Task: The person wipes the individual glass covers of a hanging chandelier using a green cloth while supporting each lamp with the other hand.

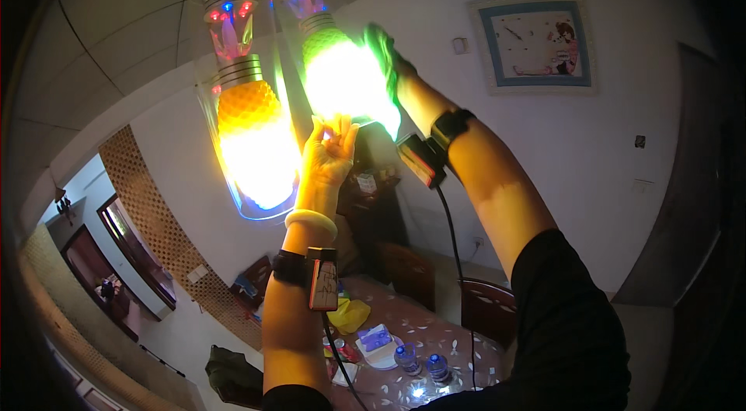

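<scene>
Two lit pendant lamps hang overhead, each in a clear cylindrical glass shade. The left lamp glows orange-yellow, and the right lamp glows green-white. My left hand reaches up under the right lamp, its fingertips closed at the lower rim of the shade; glare washes out the contact. Against the right side of that same shade, my right hand presses a green-looking cloth. The cloth covers most of its fingers.
Below stands a table with a patterned brown cover, holding a yellow bag, a purple tissue pack and two bottles with blue caps. Wooden chairs surround it. A framed clock picture hangs on the wall. Cables trail from both wrists.
</scene>
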Available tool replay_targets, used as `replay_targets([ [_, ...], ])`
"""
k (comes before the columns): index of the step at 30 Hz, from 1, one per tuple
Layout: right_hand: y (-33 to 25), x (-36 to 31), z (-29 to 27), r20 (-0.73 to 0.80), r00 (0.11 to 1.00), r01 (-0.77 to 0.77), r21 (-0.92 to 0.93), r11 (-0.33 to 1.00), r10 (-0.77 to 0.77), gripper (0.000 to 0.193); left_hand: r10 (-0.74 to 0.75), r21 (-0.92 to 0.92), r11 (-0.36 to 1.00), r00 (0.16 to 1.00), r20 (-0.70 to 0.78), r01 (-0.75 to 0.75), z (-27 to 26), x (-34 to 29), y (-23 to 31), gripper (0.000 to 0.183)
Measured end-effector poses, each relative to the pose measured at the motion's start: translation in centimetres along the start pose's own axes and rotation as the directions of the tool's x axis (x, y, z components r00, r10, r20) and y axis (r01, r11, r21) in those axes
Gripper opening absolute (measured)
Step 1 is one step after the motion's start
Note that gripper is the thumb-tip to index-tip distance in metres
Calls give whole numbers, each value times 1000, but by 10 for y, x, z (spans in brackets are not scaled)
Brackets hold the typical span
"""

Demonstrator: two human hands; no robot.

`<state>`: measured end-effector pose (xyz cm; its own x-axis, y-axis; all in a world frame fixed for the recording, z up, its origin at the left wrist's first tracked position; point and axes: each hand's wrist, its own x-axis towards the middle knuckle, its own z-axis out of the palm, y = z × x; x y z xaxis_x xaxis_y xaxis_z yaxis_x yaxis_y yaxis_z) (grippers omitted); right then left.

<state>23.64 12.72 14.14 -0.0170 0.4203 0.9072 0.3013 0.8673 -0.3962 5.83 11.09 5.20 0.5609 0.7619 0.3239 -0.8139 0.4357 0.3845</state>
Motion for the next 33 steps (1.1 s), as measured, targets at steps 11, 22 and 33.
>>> replay_targets([
  [11,-26,-23,34,15,962,228,-595,770,-273,19,14,-25,1000,997,81,-12,-8,3,15,22],
  [22,24,-103,58,-237,967,130,127,983,-97,23,34,-82,996,998,50,-30,-10,10,13,19],
  [33,41,-136,92,-91,913,-48,944,326,398,26,-29,-130,991,997,78,39,-1,4,-2,20],
])
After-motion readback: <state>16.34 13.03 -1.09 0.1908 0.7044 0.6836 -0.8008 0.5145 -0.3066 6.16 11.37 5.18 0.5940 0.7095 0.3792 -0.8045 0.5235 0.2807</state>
